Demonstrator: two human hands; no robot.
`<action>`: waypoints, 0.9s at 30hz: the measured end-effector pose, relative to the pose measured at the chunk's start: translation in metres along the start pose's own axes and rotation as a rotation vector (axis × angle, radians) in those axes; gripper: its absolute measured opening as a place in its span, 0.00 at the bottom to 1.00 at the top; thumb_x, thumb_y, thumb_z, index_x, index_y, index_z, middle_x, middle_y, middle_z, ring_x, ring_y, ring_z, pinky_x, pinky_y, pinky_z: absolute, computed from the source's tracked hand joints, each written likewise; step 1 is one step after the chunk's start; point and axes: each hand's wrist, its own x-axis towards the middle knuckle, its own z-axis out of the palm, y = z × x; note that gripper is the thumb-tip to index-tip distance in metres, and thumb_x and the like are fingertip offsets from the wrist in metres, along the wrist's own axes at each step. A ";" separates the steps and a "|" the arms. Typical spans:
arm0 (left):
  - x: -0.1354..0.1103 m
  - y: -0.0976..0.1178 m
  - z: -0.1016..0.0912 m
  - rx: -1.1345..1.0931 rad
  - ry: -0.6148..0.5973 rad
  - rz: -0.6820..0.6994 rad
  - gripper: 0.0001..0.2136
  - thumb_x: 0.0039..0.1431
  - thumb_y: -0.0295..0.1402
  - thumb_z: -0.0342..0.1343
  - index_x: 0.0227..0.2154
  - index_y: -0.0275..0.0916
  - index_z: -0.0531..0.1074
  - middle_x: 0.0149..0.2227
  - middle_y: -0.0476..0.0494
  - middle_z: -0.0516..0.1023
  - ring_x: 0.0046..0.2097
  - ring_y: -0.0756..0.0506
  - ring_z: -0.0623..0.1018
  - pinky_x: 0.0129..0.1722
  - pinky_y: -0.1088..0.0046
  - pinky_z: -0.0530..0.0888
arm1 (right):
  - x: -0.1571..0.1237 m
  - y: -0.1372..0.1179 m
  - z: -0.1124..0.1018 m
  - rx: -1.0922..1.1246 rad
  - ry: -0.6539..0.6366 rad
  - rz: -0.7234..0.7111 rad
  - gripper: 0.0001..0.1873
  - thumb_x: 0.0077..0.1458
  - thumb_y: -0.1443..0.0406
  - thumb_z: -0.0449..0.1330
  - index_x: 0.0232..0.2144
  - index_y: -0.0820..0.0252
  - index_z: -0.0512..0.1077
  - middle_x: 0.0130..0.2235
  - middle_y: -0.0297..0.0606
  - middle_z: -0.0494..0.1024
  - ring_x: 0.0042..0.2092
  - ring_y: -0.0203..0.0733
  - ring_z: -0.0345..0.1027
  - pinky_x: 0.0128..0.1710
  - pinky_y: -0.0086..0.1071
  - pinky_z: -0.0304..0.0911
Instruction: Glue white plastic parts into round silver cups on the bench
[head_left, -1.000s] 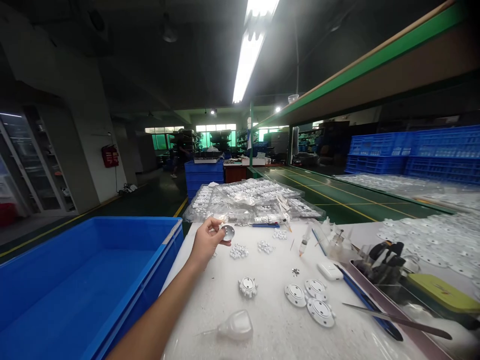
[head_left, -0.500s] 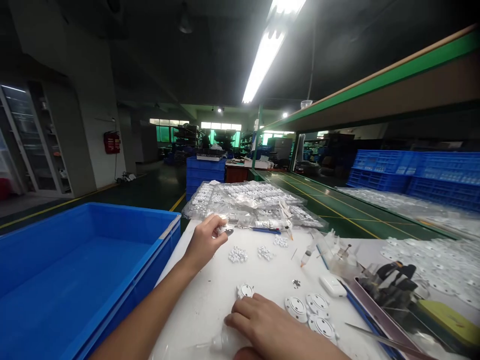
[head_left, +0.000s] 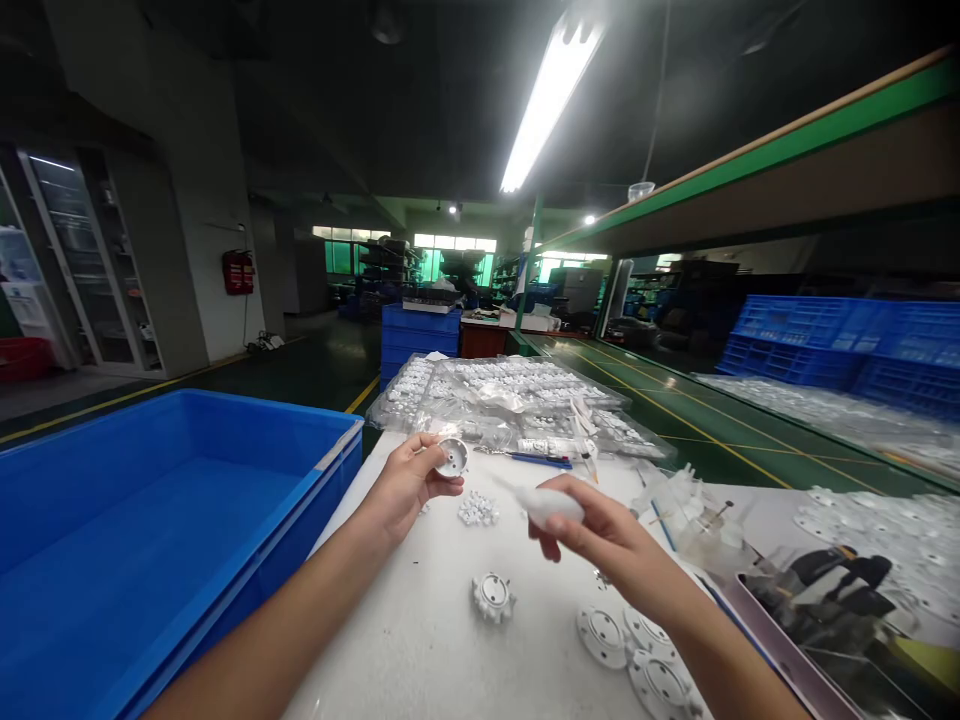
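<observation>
My left hand (head_left: pixel 405 487) holds a small round white plastic part (head_left: pixel 451 457) up above the white bench top (head_left: pixel 420 630), its hollow side turned toward me. My right hand (head_left: pixel 600 535) grips a small clear squeeze bottle (head_left: pixel 551 505) with its thin nozzle pointing left toward that part, a short gap between them. Below the hands lie a round white toothed part (head_left: pixel 492 596), small heaps of tiny white pieces (head_left: pixel 478 510) and three round white discs (head_left: pixel 630 650).
A large blue crate (head_left: pixel 150 520) stands at my left beside the bench. Clear bags of white parts (head_left: pixel 510 400) are piled at the bench's far end. A tray with black tools (head_left: pixel 832 590) lies at the right. A green conveyor (head_left: pixel 675 390) runs beyond.
My right hand came in, picked the squeeze bottle off the bench and raised it toward the part. My left hand turned the part to face me. The camera tilted slightly.
</observation>
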 end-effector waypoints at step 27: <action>-0.044 -0.015 0.040 -0.047 -0.138 -0.290 0.07 0.49 0.30 0.60 0.27 0.36 0.66 0.29 0.42 0.73 0.26 0.47 0.76 0.25 0.73 0.76 | -0.015 0.023 0.022 -0.456 0.828 -0.447 0.05 0.59 0.62 0.55 0.38 0.55 0.65 0.36 0.35 0.68 0.36 0.41 0.64 0.33 0.32 0.58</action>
